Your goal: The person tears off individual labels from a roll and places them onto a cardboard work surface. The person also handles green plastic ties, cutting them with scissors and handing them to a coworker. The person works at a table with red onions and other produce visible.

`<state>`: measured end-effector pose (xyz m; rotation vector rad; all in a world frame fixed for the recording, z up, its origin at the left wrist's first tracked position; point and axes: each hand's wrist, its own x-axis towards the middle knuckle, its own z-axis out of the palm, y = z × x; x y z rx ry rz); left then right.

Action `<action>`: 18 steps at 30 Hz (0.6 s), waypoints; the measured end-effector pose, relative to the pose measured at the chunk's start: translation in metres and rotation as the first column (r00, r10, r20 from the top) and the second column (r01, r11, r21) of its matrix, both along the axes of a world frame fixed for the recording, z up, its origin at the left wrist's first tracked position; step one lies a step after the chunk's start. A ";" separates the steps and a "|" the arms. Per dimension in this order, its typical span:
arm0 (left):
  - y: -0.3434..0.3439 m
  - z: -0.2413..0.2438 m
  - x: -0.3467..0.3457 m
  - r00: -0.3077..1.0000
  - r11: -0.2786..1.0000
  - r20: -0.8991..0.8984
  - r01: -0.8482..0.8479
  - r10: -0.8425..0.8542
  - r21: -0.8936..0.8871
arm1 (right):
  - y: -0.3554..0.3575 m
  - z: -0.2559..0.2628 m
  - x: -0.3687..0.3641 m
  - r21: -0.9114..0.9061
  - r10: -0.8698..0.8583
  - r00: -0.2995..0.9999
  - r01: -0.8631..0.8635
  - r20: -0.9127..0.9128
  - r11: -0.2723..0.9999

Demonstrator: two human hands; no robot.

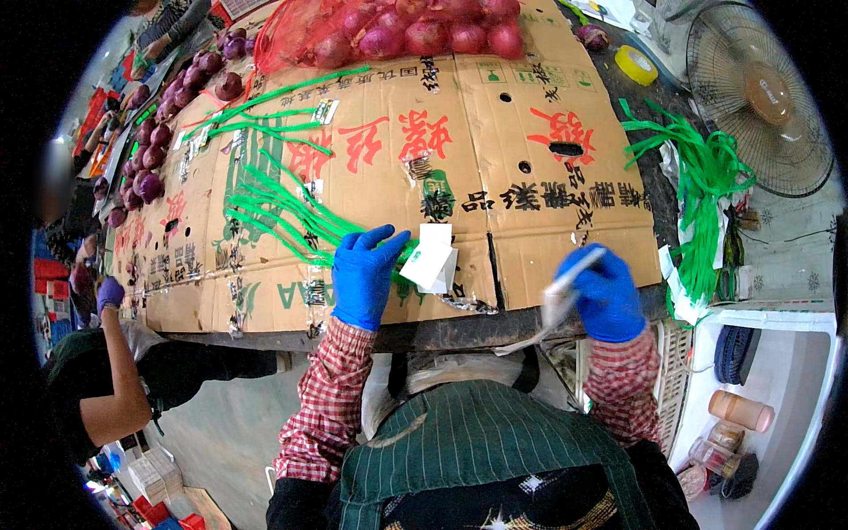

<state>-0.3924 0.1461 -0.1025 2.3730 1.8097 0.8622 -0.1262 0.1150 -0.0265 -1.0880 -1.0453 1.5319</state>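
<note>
Both my hands wear blue gloves. My left hand rests over a bundle of green plastic strips on the flattened cardboard, fingers spread near their tagged ends. White tags, attached at that end, lie just right of my fingers. My right hand is raised at the cardboard's near edge, closed on a blurred whitish strip that hangs down to the left; what it is exactly I cannot tell. More green strips with tags lie farther off on the cardboard.
Red onions in red mesh lie at the far edge, loose red onions at the left. A hank of green strips, yellow tape and a fan stand right. A co-worker's gloved hand is at the left.
</note>
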 end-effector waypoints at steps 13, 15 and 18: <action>-0.047 0.030 0.011 0.753 0.971 0.613 -0.193 0.239 -0.141 | 0.027 -0.039 -0.076 -0.268 0.336 0.937 -0.302 0.091 0.915; -0.061 0.025 0.007 0.446 0.911 0.835 0.090 0.323 -0.401 | 0.025 -0.034 -0.076 -0.291 0.300 0.953 -0.273 0.051 0.917; -0.071 0.021 0.020 0.011 0.733 0.833 0.468 0.553 -0.493 | 0.021 -0.034 -0.078 -0.265 0.314 0.946 -0.283 0.081 0.922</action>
